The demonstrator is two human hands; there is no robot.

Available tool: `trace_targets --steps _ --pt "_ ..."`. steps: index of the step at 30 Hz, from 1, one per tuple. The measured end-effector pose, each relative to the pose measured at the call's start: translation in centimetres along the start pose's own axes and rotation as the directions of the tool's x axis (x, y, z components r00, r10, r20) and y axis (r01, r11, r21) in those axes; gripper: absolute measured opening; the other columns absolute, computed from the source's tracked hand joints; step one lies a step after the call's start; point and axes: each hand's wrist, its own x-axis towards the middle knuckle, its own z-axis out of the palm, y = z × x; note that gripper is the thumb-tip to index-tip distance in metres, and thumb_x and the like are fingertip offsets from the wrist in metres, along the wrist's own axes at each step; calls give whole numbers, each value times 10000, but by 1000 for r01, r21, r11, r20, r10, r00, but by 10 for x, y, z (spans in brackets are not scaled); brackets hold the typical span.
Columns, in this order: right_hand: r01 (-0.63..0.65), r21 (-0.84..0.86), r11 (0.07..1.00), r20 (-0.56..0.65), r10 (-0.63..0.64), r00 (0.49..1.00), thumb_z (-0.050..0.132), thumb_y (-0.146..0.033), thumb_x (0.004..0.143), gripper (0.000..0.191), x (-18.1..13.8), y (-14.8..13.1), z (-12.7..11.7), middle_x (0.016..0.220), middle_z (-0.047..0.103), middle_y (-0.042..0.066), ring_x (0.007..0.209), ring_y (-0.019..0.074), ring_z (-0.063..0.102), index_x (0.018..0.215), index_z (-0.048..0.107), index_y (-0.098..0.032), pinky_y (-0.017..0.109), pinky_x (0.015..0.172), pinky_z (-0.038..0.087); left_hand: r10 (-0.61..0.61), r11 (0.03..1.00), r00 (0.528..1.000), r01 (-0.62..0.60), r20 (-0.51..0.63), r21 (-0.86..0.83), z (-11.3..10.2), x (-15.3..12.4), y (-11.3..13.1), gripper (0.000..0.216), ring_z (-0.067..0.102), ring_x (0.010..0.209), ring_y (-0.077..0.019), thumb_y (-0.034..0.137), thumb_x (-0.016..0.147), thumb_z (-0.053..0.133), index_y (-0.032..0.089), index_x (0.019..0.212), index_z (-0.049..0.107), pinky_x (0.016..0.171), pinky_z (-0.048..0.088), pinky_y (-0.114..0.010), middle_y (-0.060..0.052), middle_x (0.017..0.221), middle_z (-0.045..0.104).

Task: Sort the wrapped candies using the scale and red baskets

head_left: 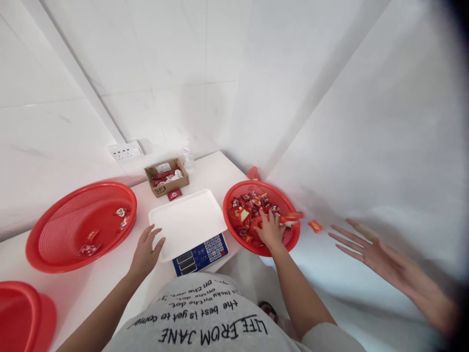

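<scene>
My right hand (271,229) reaches into a red plastic basket (225,208), its spread fingers touching small wrapped sweets (252,200), mostly red. I cannot see anything gripped in it. My left hand (145,252) hovers at the left edge of a white tray (186,220), fingers apart and holding nothing. That bare tray sits on a weighing scale with a blue keypad panel (201,254). Another person's open hand (366,249) extends from the right. Between it and the basket, a red packet (315,226) is in mid-air, and blurred red packets (293,216) show over the basket rim.
A larger red basket (134,198) with a few packets stands at left, another red basket (34,303) below it. Behind the tray are a cardboard box (174,187) of packets, a dark red packet (175,194) and clear plastic (188,157). Walls bound the table's back and right.
</scene>
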Motion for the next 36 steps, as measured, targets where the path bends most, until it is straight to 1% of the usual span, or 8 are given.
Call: trace_targets --steps 4,8,12,15,17,25,30,36 --pt "-122 116 986 129 106 986 522 -280 768 644 -9 25 2 1309 458 132 1082 312 529 1368 288 -285 492 891 389 44 999 998 -43 41 -32 8 2 11 414 425 1209 -272 491 846 381 194 1079 551 965 403 -461 -127 1266 481" --pt "-224 496 839 0 257 966 485 -314 775 436 -7 43 9 1056 635 81 998 266 582 1208 493 -260 437 857 446 81 996 993 -77 85 -54 12 4 21 420 423 1218 -258 493 852 371 197 1088 554 986 389 -449 -114 1261 498" --pt "-117 958 263 -9 434 901 566 -346 708 347 -1 55 7 962 668 40 883 199 627 1027 553 -211 346 747 529 85 995 990 -78 108 -69 11 4 23 401 435 1209 -252 489 851 376 212 1075 559 966 413 -439 -98 1247 519" --pt "-112 977 -184 179 408 895 616 -280 668 289 -1 59 -2 854 680 11 778 171 647 939 557 -200 317 670 553 83 994 988 -74 133 -77 11 4 23 386 447 1200 -251 472 851 386 209 1073 561 954 425 -432 -99 1235 534" --pt "-112 933 -342 235 342 910 602 -231 680 203 -4 61 -10 791 677 -8 733 143 647 876 559 -203 278 646 551 86 994 985 -74 147 -84 11 4 24 382 451 1197 -249 463 852 390 207 1080 559 947 432 -426 -100 1235 536" --pt "127 798 -589 -16 189 982 562 -289 686 122 -25 88 -56 549 473 -82 428 46 432 659 471 -213 150 383 370 66 995 986 -53 155 -89 11 0 26 376 481 1167 -237 459 848 398 209 1073 567 963 421 -416 -91 1235 540" --pt "329 690 -645 -224 241 944 547 -317 689 155 -40 96 -84 526 373 -72 396 46 331 608 454 -223 171 354 288 54 995 983 -38 178 -91 12 -2 24 374 484 1166 -231 449 851 394 205 1078 564 965 420 -405 -92 1233 542" --pt "397 557 -729 -266 296 917 613 -232 598 197 -50 99 -104 514 371 -103 406 10 352 600 419 -199 123 389 342 64 993 978 -43 197 -107 13 -1 27 374 481 1168 -230 448 849 398 205 1079 564 971 413 -410 -92 1235 541"
